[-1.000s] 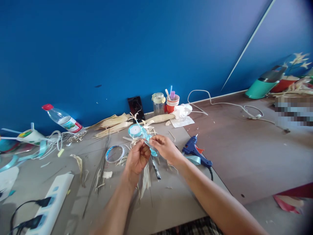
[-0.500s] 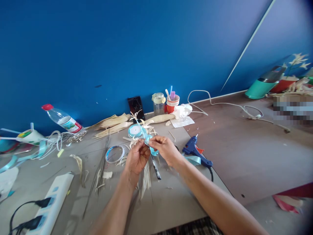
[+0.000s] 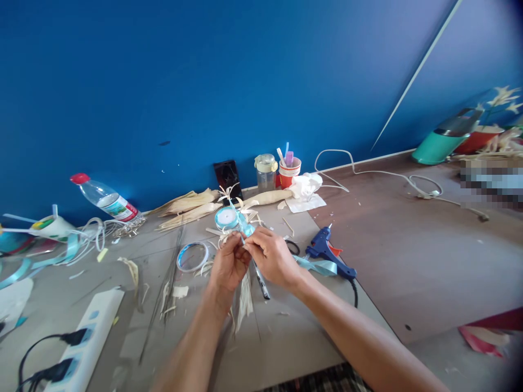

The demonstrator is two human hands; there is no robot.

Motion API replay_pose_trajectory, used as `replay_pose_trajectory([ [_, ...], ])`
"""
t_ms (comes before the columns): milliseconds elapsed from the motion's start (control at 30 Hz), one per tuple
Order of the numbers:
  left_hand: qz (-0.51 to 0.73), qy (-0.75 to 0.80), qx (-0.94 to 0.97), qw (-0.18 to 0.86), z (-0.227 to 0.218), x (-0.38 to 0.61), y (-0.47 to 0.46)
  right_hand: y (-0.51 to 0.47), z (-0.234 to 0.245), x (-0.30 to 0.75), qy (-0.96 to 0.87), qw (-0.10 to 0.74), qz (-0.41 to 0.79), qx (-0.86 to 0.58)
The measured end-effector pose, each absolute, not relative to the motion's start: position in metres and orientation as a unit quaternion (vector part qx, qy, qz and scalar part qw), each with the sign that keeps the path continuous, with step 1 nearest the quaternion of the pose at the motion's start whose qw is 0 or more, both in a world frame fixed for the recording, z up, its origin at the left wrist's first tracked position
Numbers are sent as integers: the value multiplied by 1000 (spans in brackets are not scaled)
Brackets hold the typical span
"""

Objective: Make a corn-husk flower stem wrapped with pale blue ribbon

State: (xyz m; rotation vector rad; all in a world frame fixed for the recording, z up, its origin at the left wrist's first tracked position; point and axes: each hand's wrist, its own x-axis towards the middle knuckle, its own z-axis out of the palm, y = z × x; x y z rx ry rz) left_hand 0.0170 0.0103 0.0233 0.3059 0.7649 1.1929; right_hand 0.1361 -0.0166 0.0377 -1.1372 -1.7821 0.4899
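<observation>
In the head view, my left hand (image 3: 231,262) and my right hand (image 3: 273,257) meet at mid-table, fingertips pinched together. Between them is a light-blue ribbon (image 3: 245,225), gathered around what looks like a thin stem. A pale husk flower (image 3: 230,191) shows just above; whether it joins that stem I cannot tell. Behind the hands lies a ribbon spool (image 3: 226,218). A black pen (image 3: 261,283) sits beneath my right hand, and a loose ribbon end (image 3: 322,266) emerges to its right, by a blue glue gun (image 3: 327,253).
Left of the hands are a tape roll (image 3: 192,257), thin wires (image 3: 169,272) and a power strip (image 3: 87,340). Dried husks (image 3: 190,204), a plastic bottle (image 3: 107,200), a jar (image 3: 266,173) and paper cups (image 3: 290,173) line the blue wall. A white cable (image 3: 382,172) runs right.
My right hand has turned inward, its fingers now lower and closer to my left fingertips. More of the ribbon by the glue gun shows. My left hand has barely moved.
</observation>
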Motion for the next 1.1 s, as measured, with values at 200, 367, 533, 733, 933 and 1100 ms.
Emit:
replay_pose_trajectory([
  [200, 531, 350, 147, 758, 24, 18, 9, -16, 32, 134, -778, 426, 91, -452],
  [367, 522, 352, 154, 761, 22, 17, 10, -18, 32, 134, -784, 421, 76, -449],
  [533, 530, 349, 149, 758, 24, 17, 12, -19, 39, 136, -718, 467, 198, -477],
  [733, 526, 339, 126, 770, 31, 19, 10, -12, 42, 142, -594, 557, 285, -506],
  [933, 542, 367, 121, 746, 33, 24, 8, -9, 39, 142, -586, 553, 311, -504],
  [1100, 535, 365, 130, 751, 31, 26, 6, -8, 37, 141, -587, 569, 300, -492],
])
